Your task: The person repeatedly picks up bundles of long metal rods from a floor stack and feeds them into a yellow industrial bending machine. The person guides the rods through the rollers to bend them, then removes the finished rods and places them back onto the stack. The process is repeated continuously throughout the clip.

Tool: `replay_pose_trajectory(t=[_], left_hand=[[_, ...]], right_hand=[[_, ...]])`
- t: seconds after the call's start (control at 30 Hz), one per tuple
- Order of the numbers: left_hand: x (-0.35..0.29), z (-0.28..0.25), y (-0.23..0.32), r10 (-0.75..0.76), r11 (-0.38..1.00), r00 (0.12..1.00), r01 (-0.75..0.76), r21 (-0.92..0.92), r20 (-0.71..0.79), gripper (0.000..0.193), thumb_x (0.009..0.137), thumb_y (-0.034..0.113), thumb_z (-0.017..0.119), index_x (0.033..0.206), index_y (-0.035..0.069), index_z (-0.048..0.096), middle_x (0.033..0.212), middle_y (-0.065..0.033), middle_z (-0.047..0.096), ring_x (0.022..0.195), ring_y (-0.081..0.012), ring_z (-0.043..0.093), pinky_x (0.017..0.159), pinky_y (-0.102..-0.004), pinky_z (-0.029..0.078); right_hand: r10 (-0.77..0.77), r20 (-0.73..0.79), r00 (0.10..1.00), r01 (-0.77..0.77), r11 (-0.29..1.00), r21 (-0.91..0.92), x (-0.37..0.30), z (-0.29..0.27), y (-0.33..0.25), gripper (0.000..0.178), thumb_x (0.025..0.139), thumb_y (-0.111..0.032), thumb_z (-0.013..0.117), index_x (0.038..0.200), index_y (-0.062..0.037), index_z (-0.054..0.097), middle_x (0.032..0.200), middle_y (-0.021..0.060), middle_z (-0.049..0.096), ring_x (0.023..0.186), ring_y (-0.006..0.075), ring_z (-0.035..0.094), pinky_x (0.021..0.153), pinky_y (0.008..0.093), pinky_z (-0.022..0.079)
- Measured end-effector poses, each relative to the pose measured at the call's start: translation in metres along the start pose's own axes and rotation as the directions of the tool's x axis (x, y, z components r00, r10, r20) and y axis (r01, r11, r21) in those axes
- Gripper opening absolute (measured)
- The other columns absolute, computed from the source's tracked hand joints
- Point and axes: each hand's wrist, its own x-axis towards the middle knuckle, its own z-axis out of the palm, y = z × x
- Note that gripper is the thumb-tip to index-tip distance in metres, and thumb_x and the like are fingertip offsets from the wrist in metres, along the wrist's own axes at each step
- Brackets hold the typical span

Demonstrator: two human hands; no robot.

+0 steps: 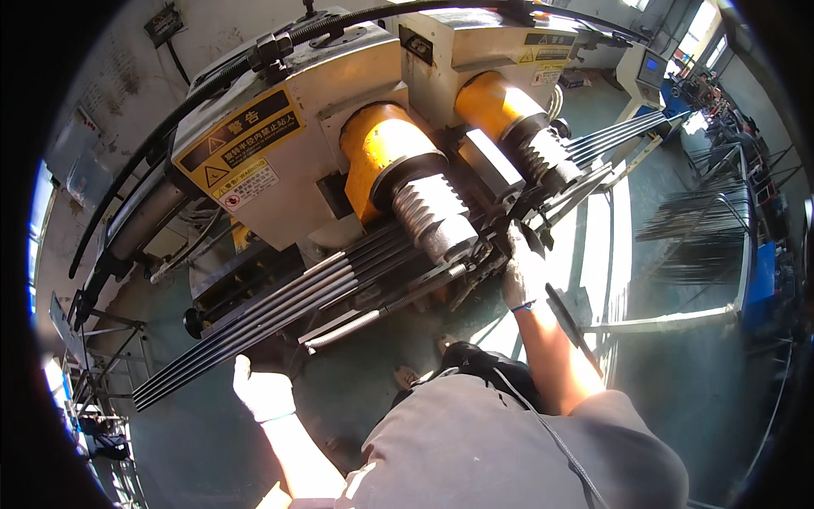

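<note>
Several long grey metal rods [292, 294] lie side by side across the front of a bending machine [314, 93], running from the lower left up under its heads. My left hand [264, 392], in a white glove, is just below the rods near their left end; its thumb stands apart, and no held thing shows. My right hand [524, 270], also gloved, reaches up to the dark metal parts beside the right head. Its fingers are closed among those parts, and what they grip is hidden. Two ribbed steel rollers [434, 212] stick out below yellow housings [390, 148].
A black hose [182, 106] arches over the machine. At the right, a rack holds many thin dark rods [699, 225] beside a pale metal beam [670, 322]. A control panel with a small screen [651, 66] stands far right. Sunlit green floor [670, 390] lies below.
</note>
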Motion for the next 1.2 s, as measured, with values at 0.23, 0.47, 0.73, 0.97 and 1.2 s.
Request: replay_pose_trajectory(t=[0.23,0.47,0.73,0.97,1.2], left_hand=[[0.003,-0.020,0.049,-0.184,0.975,0.979,0.193,-0.108,0.090,0.055,0.113,0.044,0.064,0.062,0.032,0.045,0.049,0.0101,0.020,0.036,-0.0093,0.024,0.039,-0.0262,0.025],[0.002,0.019,0.034,-0.014,0.994,0.973,0.038,0.102,-0.230,0.051,0.111,0.047,0.067,0.066,0.034,0.048,0.048,0.0082,0.019,0.035,-0.0115,0.025,0.036,-0.0289,0.027],[0.015,0.060,0.110,0.417,0.832,0.908,-0.363,0.419,-0.039,0.045,0.107,0.033,0.073,0.133,-0.004,0.075,0.138,-0.0167,0.075,0.123,-0.0240,0.068,0.115,-0.0378,0.049],[-0.021,0.219,0.130,0.576,0.649,0.793,-0.591,0.478,0.198,0.048,0.107,0.019,0.067,0.148,-0.006,0.064,0.147,-0.0202,0.071,0.133,-0.0295,0.069,0.119,-0.0451,0.052],[-0.042,0.324,0.091,0.592,0.476,0.692,-0.714,0.514,0.413,0.047,0.114,0.021,0.057,0.154,-0.003,0.058,0.136,-0.0174,0.073,0.120,-0.0269,0.072,0.106,-0.0403,0.060]], right_hand=[[0.256,0.232,0.939,-0.306,0.307,0.901,0.022,-0.003,-0.052,0.032,0.113,-0.018,0.053,0.137,-0.0017,0.066,0.134,0.0123,0.071,0.115,0.0230,0.069,0.096,0.0360,0.056],[0.260,0.269,0.928,-0.347,0.335,0.876,0.048,0.006,-0.061,0.035,0.116,-0.039,0.059,0.114,-0.0079,0.074,0.100,0.0049,0.075,0.090,0.0184,0.072,0.080,0.0360,0.060],[0.153,0.208,0.966,-0.252,0.736,0.628,0.062,0.016,-0.044,0.041,0.120,-0.038,0.047,0.108,-0.0080,0.073,0.089,0.0059,0.074,0.082,0.0166,0.070,0.072,0.0329,0.055],[0.318,0.425,0.848,-0.527,0.412,0.744,0.094,0.031,-0.033,0.042,0.116,-0.023,0.038,0.101,-0.0045,0.073,0.080,0.0056,0.070,0.067,0.0180,0.066,0.064,0.0332,0.055],[0.184,0.271,0.945,-0.327,0.473,0.818,0.106,0.008,-0.072,0.038,0.100,-0.022,0.077,0.131,-0.0022,0.069,0.090,0.0123,0.075,0.057,0.0227,0.070,0.048,0.0322,0.053]])
